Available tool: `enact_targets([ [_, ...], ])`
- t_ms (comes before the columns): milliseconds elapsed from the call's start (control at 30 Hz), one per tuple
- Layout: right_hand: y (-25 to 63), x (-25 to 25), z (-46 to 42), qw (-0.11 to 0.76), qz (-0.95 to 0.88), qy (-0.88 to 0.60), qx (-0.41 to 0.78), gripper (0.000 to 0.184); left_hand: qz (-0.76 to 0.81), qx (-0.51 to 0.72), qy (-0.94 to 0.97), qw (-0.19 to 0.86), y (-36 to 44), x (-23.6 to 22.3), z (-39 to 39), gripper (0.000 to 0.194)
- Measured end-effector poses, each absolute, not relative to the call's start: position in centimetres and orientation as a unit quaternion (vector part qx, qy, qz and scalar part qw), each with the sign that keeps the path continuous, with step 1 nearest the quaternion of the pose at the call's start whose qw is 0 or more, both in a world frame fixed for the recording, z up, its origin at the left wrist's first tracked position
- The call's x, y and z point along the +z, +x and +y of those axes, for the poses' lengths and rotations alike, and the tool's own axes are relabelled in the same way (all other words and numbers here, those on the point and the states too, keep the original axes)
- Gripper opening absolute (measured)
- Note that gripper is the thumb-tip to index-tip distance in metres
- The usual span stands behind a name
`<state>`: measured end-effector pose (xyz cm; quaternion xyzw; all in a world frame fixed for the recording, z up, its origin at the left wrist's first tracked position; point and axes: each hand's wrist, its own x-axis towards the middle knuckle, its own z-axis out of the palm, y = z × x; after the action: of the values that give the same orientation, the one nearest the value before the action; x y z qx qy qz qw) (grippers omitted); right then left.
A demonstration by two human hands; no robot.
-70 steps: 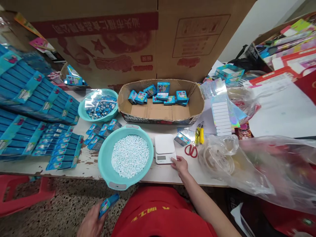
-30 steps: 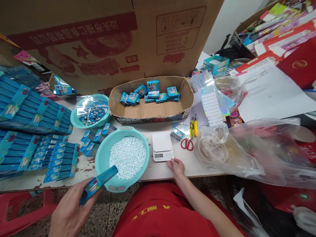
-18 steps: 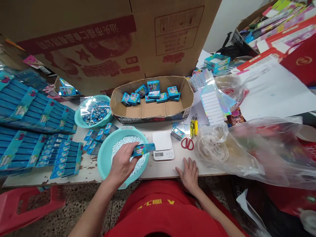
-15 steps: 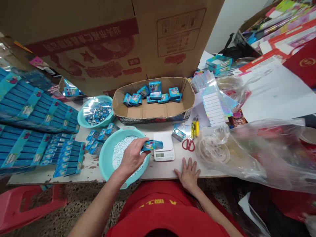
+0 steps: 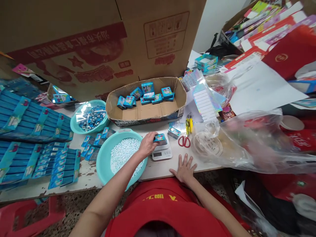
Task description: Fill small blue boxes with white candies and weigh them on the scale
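My left hand [image 5: 147, 144] grips a small blue candy box [image 5: 160, 139] by its left end. The box is over the plate of a white digital scale [image 5: 163, 155]; whether it touches the plate I cannot tell. Under my left forearm stands a turquoise basin [image 5: 102, 164] with small pale blue candies [image 5: 124, 152] in it. My right hand [image 5: 184, 168] lies flat near the table's front edge, fingers spread, holding nothing. Beyond it are red-handled scissors [image 5: 184, 141] and another small blue box [image 5: 174, 132].
A cardboard tray [image 5: 145, 114] holds several blue boxes. Left of it stands a turquoise bowl [image 5: 74, 124] of shiny wrapped pieces. Stacked blue boxes [image 5: 37, 128] fill the far left. Clear plastic bags [image 5: 237, 141] lie on the right, and a large carton [image 5: 103, 42] rises behind.
My left hand has moved right, from above the basin to the scale, bringing the candy box along. My right hand stays flat on the table. The whole view has shifted somewhat.
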<state>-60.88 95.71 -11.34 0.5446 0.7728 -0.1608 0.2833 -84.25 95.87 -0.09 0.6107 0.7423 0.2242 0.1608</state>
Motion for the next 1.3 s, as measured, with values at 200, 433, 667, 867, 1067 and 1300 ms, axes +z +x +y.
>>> enact_targets([
  [200, -61.1, -11.5, 95.6, 0.273, 0.775, 0.552, -0.146, 0.096, 0.740, 0.180, 0.633, 0.140, -84.5, -1.5, 96.6, 0.030],
  [433, -61.0, -11.4, 95.7, 0.266, 0.776, 0.552, -0.150, 0.096, 0.750, 0.141, 0.632, 0.138, -84.7, -2.6, 98.0, 0.030],
  [667, -60.9, -11.6, 95.8, 0.289, 0.768, 0.551, -0.155, 0.097, 0.752, 0.143, 0.637, 0.090, -84.8, -2.6, 97.0, 0.047],
  [867, -61.0, -11.6, 95.7, 0.291, 0.771, 0.549, -0.142, 0.096, 0.722, 0.254, 0.643, 0.020, -86.0, -0.9, 89.0, 0.023],
  [1067, -61.1, -11.7, 95.6, 0.296, 0.771, 0.551, -0.123, 0.099, 0.769, 0.254, 0.581, 0.081, -85.6, -2.4, 79.7, 0.021],
  [1300, -61.2, -11.6, 95.8, 0.323, 0.759, 0.550, -0.130, 0.105, 0.809, 0.246, 0.527, 0.081, -85.8, -4.4, 77.1, 0.027],
])
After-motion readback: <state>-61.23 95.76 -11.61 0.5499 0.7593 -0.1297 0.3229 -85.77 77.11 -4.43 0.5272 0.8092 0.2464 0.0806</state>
